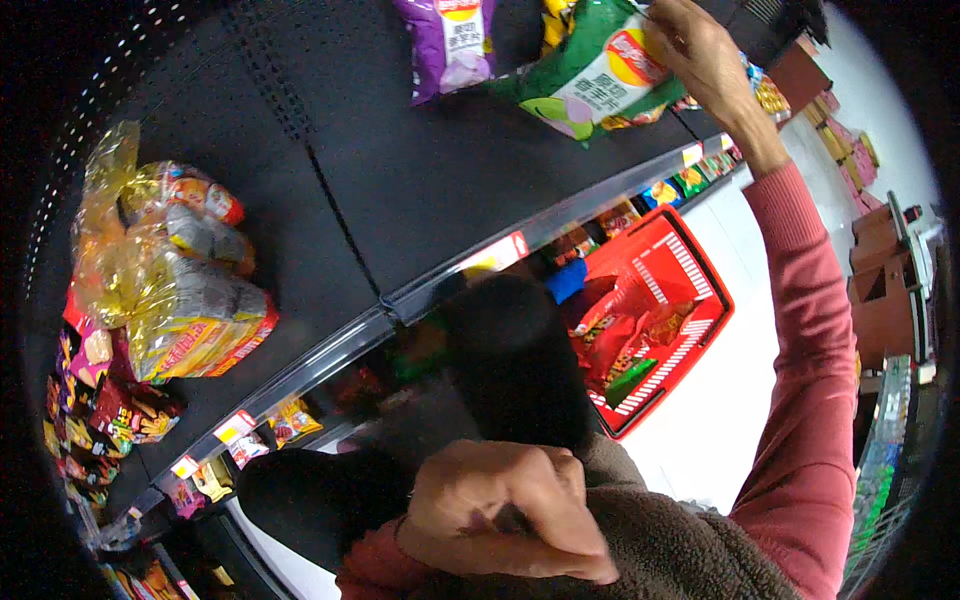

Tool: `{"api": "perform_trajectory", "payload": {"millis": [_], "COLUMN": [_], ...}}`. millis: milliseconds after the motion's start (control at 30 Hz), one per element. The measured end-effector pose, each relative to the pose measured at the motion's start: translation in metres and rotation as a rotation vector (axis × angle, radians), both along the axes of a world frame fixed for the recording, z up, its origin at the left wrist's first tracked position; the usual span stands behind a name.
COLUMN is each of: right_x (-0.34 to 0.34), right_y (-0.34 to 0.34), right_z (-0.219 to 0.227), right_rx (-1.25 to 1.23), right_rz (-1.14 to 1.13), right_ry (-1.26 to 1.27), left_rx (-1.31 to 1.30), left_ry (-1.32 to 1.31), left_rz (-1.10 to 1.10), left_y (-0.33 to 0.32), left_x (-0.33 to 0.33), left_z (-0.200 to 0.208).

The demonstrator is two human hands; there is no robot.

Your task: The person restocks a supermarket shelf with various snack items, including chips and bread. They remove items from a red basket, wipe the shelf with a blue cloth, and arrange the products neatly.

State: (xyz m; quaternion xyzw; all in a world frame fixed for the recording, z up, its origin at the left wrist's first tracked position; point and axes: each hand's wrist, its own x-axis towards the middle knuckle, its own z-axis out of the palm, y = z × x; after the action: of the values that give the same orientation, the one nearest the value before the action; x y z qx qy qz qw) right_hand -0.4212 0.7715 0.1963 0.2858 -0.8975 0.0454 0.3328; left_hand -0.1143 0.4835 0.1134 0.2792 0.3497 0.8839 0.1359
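My right hand [700, 60], reached out to the upper right, is closed on the top end of a green bag of chips [600, 85], which tilts over the black shelf [330, 140]. Beside it on the shelf stands a purple bag of chips [450, 50]. A yellow bag [558, 25] shows partly behind the green one. Low in the middle, my left hand [500, 510] is curled into a loose fist in front of my body, and I see nothing in it.
A red shopping basket [655, 320] with several snack bags sits on the white floor [735, 360] below the shelf. Clear-wrapped snack packs [195, 270] and dark snack bags [125, 410] occupy the shelf's left end. The shelf's front edge [440, 280] carries price tags. Bagged snacks [295, 422] fill the lower shelf.
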Motion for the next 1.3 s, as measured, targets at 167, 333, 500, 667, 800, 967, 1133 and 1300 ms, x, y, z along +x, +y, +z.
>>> {"api": "perform_trajectory", "payload": {"millis": [167, 333, 500, 667, 800, 967, 1133, 1300], "right_x": [0.066, 0.116, 0.155, 0.178, 0.176, 0.162, 0.149, 0.128], "right_y": [0.076, 0.127, 0.153, 0.172, 0.201, 0.238, 0.264, 0.300], "right_z": [-0.023, -0.087, -0.123, -0.135, -0.165, -0.246, -0.353, -0.461], "right_rx": [-0.066, -0.152, -0.378, -0.433, -0.276, -0.498, -0.530, -0.621], "right_rz": [-0.184, -0.402, -0.454, -0.491, -0.539, -0.672, -0.739, -0.834], "right_ry": [-0.127, -0.238, -0.277, -0.274, -0.287, -0.433, -0.456, -0.519], "left_rx": [0.185, 0.142, 0.119, -0.097, -0.068, 0.204, 0.431, 0.383], "left_ry": [-0.221, 0.032, -0.119, -0.168, -0.315, 0.314, 0.284, 0.248], "left_rz": [-0.080, -0.147, -0.063, -0.029, -0.003, -0.176, -0.308, -0.360], "left_y": [0.011, 0.024, 0.036, 0.043, 0.058, 0.060, 0.080, 0.083], "left_x": [0.006, -0.004, 0.009, 0.013, 0.009, -0.012, -0.023, -0.028], "left_z": [-0.009, -0.014, -0.013, -0.003, 0.008, -0.026, -0.034, -0.001]}}
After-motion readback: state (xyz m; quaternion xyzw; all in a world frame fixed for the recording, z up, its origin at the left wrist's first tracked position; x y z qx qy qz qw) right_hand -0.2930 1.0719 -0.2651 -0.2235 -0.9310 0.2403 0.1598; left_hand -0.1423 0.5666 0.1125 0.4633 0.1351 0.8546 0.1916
